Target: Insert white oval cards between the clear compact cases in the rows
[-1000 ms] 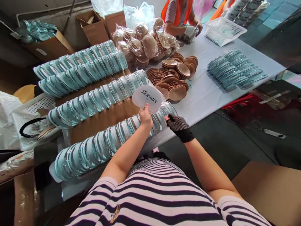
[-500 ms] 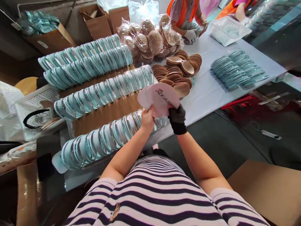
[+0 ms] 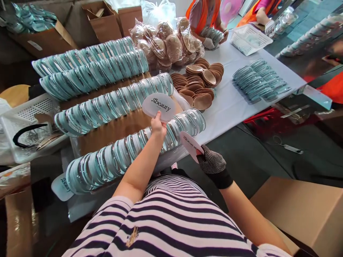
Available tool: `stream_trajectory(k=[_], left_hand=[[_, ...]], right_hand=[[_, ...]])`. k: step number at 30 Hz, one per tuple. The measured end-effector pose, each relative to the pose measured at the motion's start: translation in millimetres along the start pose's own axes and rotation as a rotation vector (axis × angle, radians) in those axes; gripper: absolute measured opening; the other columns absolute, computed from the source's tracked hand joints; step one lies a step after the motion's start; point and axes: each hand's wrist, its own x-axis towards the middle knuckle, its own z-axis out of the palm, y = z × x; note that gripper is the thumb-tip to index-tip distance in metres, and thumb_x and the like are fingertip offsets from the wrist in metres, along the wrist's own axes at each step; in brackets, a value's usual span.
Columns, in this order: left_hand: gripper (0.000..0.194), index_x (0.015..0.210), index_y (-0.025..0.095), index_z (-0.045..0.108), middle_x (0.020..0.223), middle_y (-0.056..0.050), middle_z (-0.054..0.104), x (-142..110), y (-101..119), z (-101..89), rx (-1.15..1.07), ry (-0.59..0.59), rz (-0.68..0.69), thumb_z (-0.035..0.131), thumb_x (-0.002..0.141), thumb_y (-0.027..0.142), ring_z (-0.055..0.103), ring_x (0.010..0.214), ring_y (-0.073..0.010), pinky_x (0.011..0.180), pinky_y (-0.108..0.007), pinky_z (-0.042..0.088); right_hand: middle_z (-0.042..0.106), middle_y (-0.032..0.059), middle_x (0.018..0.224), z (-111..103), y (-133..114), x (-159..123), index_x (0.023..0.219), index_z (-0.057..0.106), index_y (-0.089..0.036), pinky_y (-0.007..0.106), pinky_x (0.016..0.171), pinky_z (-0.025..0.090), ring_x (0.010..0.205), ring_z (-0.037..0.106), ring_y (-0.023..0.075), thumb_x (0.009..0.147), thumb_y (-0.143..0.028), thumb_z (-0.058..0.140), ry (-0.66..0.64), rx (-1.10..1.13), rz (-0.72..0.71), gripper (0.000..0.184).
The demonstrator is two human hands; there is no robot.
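Note:
My bare left hand [image 3: 158, 125] grips a flat, rounded white plate [image 3: 160, 106] printed with "beauty" lettering, thumb on its face, above the rows of similar plates. In my right hand [image 3: 213, 162], which wears a black dotted glove, is a second flat, pinkish printed plate [image 3: 189, 144], tilted beside the table's front edge. The two plates are apart. Below my left hand runs the nearest row of shiny, pale-blue plates [image 3: 115, 151], standing on edge. A printed plate [image 3: 61, 187] leans out at that row's left end.
More plate rows [image 3: 93, 71] stand behind. Brown rounded pieces [image 3: 194, 85] lie stacked beyond my hands, near bagged brown pieces [image 3: 168, 44]. Clear plates [image 3: 259, 80] lie right. Two orange-vested people work behind a white basket [image 3: 250, 37]. A cardboard box [image 3: 297, 210] stands lower right.
My hands have separated, each with a printed plate. The right moved down and right, away from the left. The view has shifted slightly, and the lettering on the left plate now faces up clearly.

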Motion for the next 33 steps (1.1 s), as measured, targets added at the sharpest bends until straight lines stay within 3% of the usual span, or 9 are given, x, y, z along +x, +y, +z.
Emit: stream_trajectory(k=[4,9,12,16,23,29,33], left_hand=[[0.039,0.132,0.017,0.059,0.132,-0.012,0.066,1,-2,-2.1,-0.001,-0.022,0.005,0.057,0.093,0.011,0.069,0.111,-0.0210,0.098,-0.039,0.056],[0.035,0.128,0.020,0.062,0.124,-0.008,0.071,1,-6,-5.3,-0.005,-0.050,0.037,0.058,0.093,0.012,0.068,0.114,-0.0199,0.100,-0.037,0.055],[0.033,0.125,0.019,0.063,0.121,-0.009,0.072,0,-7,-6.3,-0.004,-0.043,0.026,0.057,0.093,0.012,0.068,0.113,-0.0210,0.102,-0.041,0.053],[0.031,0.123,0.020,0.064,0.120,-0.009,0.072,1,-7,-6.8,-0.012,-0.029,0.010,0.059,0.093,0.013,0.068,0.115,-0.0222,0.102,-0.044,0.053],[0.040,0.132,0.019,0.058,0.126,-0.010,0.070,3,-6,-4.9,-0.027,-0.026,0.029,0.058,0.093,0.011,0.068,0.113,-0.0201,0.105,-0.043,0.051],[0.037,0.127,0.020,0.063,0.128,-0.010,0.069,0,-12,-9.3,-0.025,-0.035,0.026,0.062,0.091,0.013,0.067,0.116,-0.0223,0.104,-0.044,0.052],[0.036,0.125,0.020,0.063,0.128,-0.009,0.069,-1,-15,-10.9,-0.009,-0.056,0.073,0.063,0.090,0.012,0.065,0.120,-0.0214,0.105,-0.041,0.051]], right_hand=[[0.075,0.0104,0.096,-3,-12,10,0.117,0.067,-0.019,0.029,0.061,0.038,0.078,0.069,0.0229,0.099,-0.036,0.036,-0.130,-0.064,0.019,0.040],[0.074,0.0110,0.099,16,-39,54,0.133,0.053,-0.018,0.029,0.063,0.037,0.085,0.070,0.0234,0.102,-0.044,0.036,-0.230,-0.109,0.070,0.044],[0.073,0.0111,0.100,20,-40,69,0.127,0.053,-0.016,0.027,0.062,0.036,0.083,0.070,0.0217,0.103,-0.047,0.032,-0.207,-0.082,0.083,0.044],[0.072,0.0113,0.101,26,-32,69,0.119,0.058,-0.016,0.027,0.061,0.032,0.080,0.067,0.0194,0.104,-0.037,0.030,-0.109,-0.091,0.009,0.038],[0.073,0.0110,0.092,58,-29,81,0.108,0.065,-0.014,0.026,0.062,0.030,0.077,0.065,0.0180,0.103,-0.036,0.031,0.046,-0.070,-0.081,0.041],[0.073,0.0107,0.095,64,-27,68,0.112,0.064,-0.016,0.026,0.061,0.030,0.080,0.067,0.0192,0.101,-0.032,0.035,-0.045,-0.032,-0.020,0.036],[0.071,0.0141,0.100,60,-37,74,0.111,0.063,-0.016,0.027,0.065,0.032,0.085,0.066,0.0211,0.101,-0.032,0.037,-0.138,0.095,0.014,0.032]])
